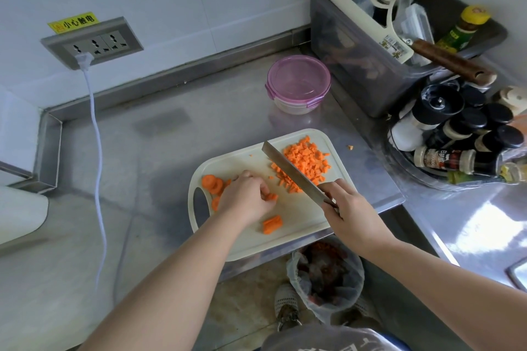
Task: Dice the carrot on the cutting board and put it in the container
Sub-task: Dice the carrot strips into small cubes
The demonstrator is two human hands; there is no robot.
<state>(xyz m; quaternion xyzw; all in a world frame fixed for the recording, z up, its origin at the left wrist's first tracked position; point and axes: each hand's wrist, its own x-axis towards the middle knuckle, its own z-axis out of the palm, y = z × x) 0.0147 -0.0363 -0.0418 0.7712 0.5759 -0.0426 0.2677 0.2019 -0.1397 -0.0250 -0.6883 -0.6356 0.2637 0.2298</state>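
Note:
A white cutting board (296, 216) lies on the steel counter. A pile of diced carrot (306, 161) covers its far right part. Round carrot slices (212, 183) lie at its left end, and a stack of carrot strips (272, 224) sits near the front. My left hand (248, 196) pinches a few carrot pieces (271, 196) on the board. My right hand (346, 208) grips the handle of a cleaver (288, 168), whose blade points away over the board beside the dice. A round container with a purple lid (298, 84) stands behind the board, lid on.
One carrot bit (350, 147) lies on the counter right of the board. A grey bin of utensils (370, 45) and a rack of spice bottles (462, 134) crowd the right. A white cable (97, 137) hangs from a wall socket. A lined waste bin (326, 276) stands on the floor below.

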